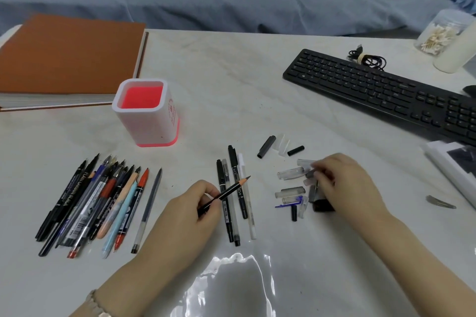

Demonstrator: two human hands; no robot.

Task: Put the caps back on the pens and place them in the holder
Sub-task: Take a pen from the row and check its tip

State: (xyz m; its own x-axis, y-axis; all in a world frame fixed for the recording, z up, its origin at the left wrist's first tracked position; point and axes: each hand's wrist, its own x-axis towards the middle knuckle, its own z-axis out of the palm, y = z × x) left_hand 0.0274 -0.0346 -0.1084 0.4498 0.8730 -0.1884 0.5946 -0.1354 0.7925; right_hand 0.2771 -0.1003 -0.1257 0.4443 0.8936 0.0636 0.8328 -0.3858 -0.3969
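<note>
A black pen (226, 194) is gripped in the left hand (190, 210), the fingers curled round its rear half, so that the bare tip is left pointing up and to the right, towards the loose caps (291, 192). The tip is kept clear of the counter (231, 80), presumably so that a cap can be pushed straight on once one is found.

The right hand (342, 183) is laid over the heap of caps with its fingers bent and drawn narrow, and a grey cap (310, 173) appears to be pinched at the fingertips. Whether it is lifted off the counter cannot be told. A match for the black pen is judged to be what is sought.

The work seems to be sorted into stations. Uncapped pens (103, 201) are fanned out at the left with tips away from the person, while four capped pens (242, 203) are laid side by side just beyond the left hand, probably to be gathered together later. Two black caps (266, 147) are set apart, further back than the heap.

The holder (144, 126) is stood upright behind the pens, within reach of the left hand, and no pen is seen in it. Most of the task is therefore judged to be outstanding
</note>
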